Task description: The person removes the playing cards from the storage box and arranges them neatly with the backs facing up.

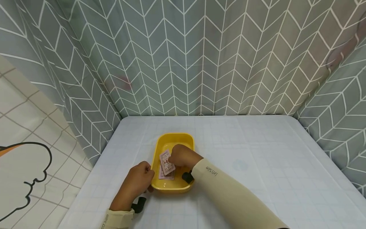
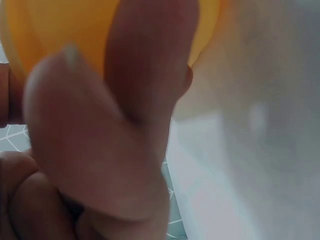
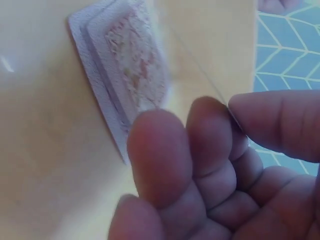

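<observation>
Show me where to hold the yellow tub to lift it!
Hold the yellow tub by its raised rim, halfway along both long sides, coming from the left and right. It stands upright and is longer than wide, so that grip should probably keep it steady.

Tray (image 1: 178, 140) — glossy plastic; cards (image 1: 166, 164) — paper.

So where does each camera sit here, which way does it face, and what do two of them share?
Head: on the person's head, facing forward and down at the yellow tray, table and curtain; left hand, right hand and sleeves show.
Left wrist: on that wrist, facing the yellow tray past the left hand's blurred fingers.
Right wrist: on that wrist, facing the cards past the right hand's fingers.
Shared: head and right wrist both show the cards.
</observation>
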Demonstrator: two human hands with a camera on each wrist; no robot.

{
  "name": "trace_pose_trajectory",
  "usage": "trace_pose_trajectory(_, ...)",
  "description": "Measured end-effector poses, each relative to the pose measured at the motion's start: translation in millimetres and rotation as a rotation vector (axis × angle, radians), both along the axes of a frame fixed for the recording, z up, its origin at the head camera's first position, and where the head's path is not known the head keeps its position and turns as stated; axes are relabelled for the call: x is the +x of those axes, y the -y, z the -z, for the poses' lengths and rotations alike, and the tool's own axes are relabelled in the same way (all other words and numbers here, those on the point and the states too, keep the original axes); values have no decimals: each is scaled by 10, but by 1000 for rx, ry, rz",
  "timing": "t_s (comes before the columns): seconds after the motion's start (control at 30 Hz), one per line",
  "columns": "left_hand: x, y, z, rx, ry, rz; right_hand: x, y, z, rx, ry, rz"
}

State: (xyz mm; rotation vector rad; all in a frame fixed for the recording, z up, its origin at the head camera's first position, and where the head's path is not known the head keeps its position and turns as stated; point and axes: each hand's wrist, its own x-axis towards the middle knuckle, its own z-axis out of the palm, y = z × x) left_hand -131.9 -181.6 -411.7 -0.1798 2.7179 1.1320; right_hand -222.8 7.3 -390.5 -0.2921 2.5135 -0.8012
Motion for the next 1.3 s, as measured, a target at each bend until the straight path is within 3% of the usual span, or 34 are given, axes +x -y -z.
trace_pose_trajectory(0.37,-4,54,39,12,2,-14,55,-245,-278,-172,22,72)
trace_pose_trajectory(0.53,11,74,32,11,3,-21,41,-523,-397,-234,-8,130)
trace_pose_trajectory(0.7,18,79,28,13,7,-34,-16,-882,-415,-247,-15,200)
trace_pose_trajectory(0.97,10,70,12,9,29,-40,-92,-1350,-231,-178,-5,316)
trace_pose_trajectory(1.3,6,66,0,6,28,-32,-157,-1446,234,-68,-4,363)
